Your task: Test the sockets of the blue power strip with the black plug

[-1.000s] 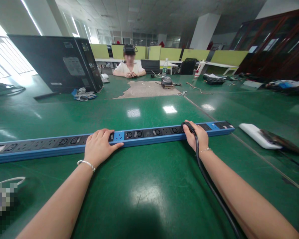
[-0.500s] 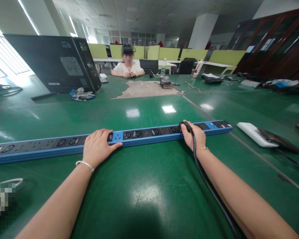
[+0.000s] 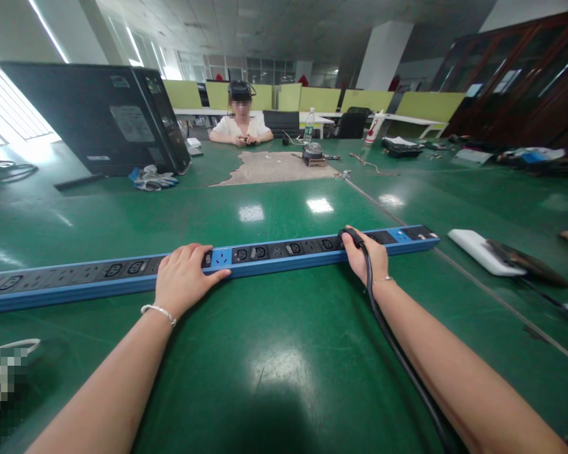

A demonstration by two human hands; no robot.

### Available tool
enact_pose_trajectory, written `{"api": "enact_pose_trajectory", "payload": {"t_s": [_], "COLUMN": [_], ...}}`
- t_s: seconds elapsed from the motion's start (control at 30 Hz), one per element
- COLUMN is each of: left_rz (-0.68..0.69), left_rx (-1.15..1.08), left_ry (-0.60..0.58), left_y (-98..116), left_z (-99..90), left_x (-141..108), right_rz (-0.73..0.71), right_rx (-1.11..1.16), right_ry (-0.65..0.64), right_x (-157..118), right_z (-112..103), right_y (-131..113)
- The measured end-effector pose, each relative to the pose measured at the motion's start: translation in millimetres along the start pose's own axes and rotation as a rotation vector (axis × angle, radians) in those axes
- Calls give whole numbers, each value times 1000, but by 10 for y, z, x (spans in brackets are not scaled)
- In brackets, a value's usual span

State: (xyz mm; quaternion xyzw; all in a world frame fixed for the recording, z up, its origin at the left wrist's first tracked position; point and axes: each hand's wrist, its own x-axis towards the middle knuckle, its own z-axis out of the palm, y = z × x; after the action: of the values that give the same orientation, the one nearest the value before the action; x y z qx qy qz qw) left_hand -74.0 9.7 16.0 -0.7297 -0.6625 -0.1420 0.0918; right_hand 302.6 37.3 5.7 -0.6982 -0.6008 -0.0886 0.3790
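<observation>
A long blue power strip (image 3: 284, 260) with several black sockets lies across the green table, its left end running out of view. My left hand (image 3: 183, 272) is wrapped over it, thumb on the near side, just left of a blue socket. Farther right, my right hand (image 3: 366, 257) grips a black power plug (image 3: 351, 238) at the strip's sockets. How deep the plug sits in a socket is hidden by my fingers. From the plug a thick black cable (image 3: 383, 328) runs down along my right forearm toward the bottom edge.
A black computer case (image 3: 94, 120) stands at the back left, with work gloves (image 3: 152, 178) beside it. Across the table (image 3: 284, 208) sits a person (image 3: 240, 126). A white device (image 3: 483, 253) lies right of the strip; a bottle (image 3: 309, 126) stands at the back.
The view has shifted very slightly. Both hands keep their places on the strip and plug; no clear movement of the plug shows.
</observation>
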Motion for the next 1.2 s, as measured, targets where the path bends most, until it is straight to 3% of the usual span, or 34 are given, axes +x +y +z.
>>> {"api": "enact_pose_trajectory", "payload": {"t_s": [0.3,0.47,0.7,0.87,1.0,1.2], "left_rz": [7,5,1,15,23,13], "left_rx": [6,-12,-8,-18,-45,-79], "left_ry": [12,12,1,28,55,50], "left_y": [3,8,19,24,21,14], "left_z": [-2,-10,-28,-31,-17,-12], "left_x": [-11,-16,-12,-22,-26,-27], "right_rz": [-63,-142,-69,47,102,-93], "right_rx": [50,-45,-62,182,489,523], "right_ry": [-10,24,49,110,212,-73], "right_x": [7,-80,-123,-89,-161,-369], "right_z": [33,76,112,107,23,144], "right_y": [110,83,45,17,-251,-913]}}
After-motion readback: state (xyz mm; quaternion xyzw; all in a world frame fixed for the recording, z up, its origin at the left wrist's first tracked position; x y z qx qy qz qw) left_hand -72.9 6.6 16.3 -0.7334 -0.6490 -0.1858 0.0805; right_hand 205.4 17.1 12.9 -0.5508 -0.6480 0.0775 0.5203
